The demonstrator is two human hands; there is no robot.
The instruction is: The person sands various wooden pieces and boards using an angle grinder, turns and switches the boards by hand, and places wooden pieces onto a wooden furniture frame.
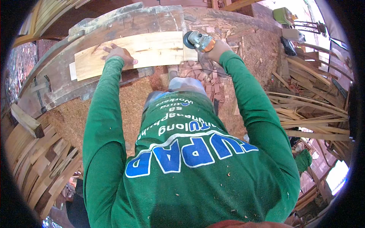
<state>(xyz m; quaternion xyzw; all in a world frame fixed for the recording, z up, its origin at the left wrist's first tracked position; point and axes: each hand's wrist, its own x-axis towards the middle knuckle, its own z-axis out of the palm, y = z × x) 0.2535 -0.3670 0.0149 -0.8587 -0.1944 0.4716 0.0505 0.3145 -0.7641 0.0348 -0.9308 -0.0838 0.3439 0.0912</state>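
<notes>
A pale wooden board (152,47) lies flat along the workbench (152,21). My left hand (115,55) rests on it with the fingers spread, pressing on its left half. In my right hand (218,50) is an angle grinder (201,41), with the fingers wrapped round its orange body. The grinder's dark disc (187,40) is close to the board's right end; I cannot tell whether it touches. Beneath that end a lighter wooden piece (191,54) sticks out, and another pale end (72,71) shows at the left.
Offcuts (197,74) and sawdust (129,106) cover the ground before and right of the bench. Curved wooden strips (311,114) are piled at the right, more cut pieces (42,163) at the lower left. A clamp-like metal piece (42,85) sits at the bench's left end.
</notes>
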